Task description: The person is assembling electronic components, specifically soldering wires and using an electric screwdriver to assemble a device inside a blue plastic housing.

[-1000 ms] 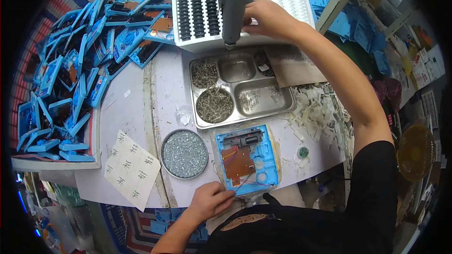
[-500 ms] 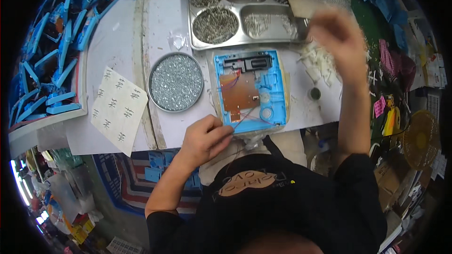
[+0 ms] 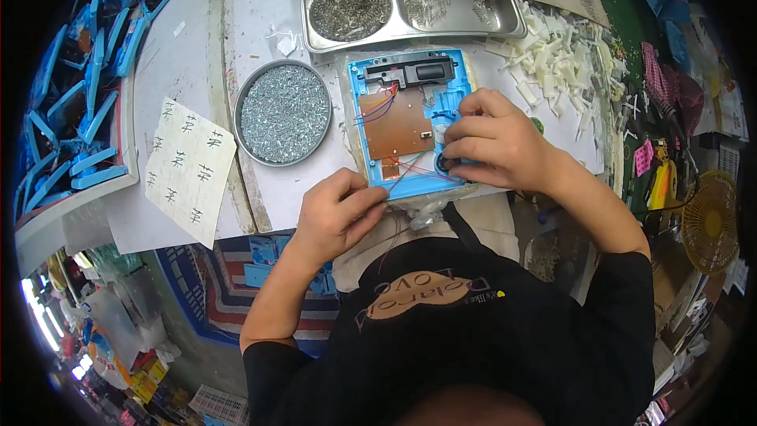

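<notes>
A blue plastic casing (image 3: 418, 186) lies in front of me, with a brown circuit board (image 3: 398, 126), a black slotted module (image 3: 426, 71) and thin coloured wires inside. At its near left corner is my left hand (image 3: 335, 209), thumb and forefinger closed on thin wires (image 3: 392, 188) that run off the casing's edge. My right hand (image 3: 497, 142) reaches over the casing's right side. Its bent fingers close around a small dark round part (image 3: 443, 164) at the ring-shaped seat, partly hidden by the fingers.
Left of the casing stands a round dish (image 3: 284, 114) of small silvery screws. Beyond it is a divided metal tray (image 3: 457, 9) of small metal parts. White plastic pieces (image 3: 552, 51) lie heaped at right. A marked paper sheet (image 3: 189, 173) and stacked blue casings (image 3: 98, 114) are at left.
My right hand has come down from beside the tray to the casing's right side, where a dark round part now shows at the ring. My left hand stays at the corner.
</notes>
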A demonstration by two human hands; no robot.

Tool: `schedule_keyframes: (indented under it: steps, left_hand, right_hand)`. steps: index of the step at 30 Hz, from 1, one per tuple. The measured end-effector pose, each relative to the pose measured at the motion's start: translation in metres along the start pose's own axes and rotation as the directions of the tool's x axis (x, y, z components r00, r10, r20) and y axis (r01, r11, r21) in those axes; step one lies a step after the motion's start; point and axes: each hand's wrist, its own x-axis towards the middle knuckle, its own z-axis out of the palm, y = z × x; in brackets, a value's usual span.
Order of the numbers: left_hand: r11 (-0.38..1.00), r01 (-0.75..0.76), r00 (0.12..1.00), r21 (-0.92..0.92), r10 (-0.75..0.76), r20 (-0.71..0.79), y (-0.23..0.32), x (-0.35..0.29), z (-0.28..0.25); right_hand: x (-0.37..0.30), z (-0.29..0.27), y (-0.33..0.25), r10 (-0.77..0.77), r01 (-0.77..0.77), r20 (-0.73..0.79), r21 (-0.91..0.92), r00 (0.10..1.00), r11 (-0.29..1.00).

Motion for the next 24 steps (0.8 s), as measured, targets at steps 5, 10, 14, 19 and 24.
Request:
schedule_keyframes:
  steps: [5,10,14,19,24]
  left_hand:
    - [1.000,-0.009,1.000,0.006,0.009,0.009,-0.001,0.000,-0.001]
    - [0.999,-0.037,0.999,-0.004,0.037,0.030,-0.001,0.004,-0.003]
    - [1.000,-0.028,0.998,0.013,0.027,0.058,0.002,0.006,-0.006]
    - [0.996,0.055,0.985,0.067,-0.065,0.162,0.016,0.009,-0.018]
    - [0.999,0.015,0.913,0.039,-0.030,0.407,0.044,0.098,-0.065]
  right_hand:
    - [-0.004,0.011,0.005,-0.080,0.081,-0.029,0.022,0.996,0.996]
    - [-0.009,0.012,0.001,-0.067,0.062,-0.079,-0.057,0.995,0.996]
    - [-0.011,-0.011,-0.008,0.093,-0.097,-0.171,-0.019,0.981,0.995]
    - [-0.044,-0.053,0.021,0.625,-0.662,-0.231,-0.369,0.745,0.652]
    - [-0.057,-0.051,0.038,0.698,-0.636,-0.119,-0.539,0.706,0.552]
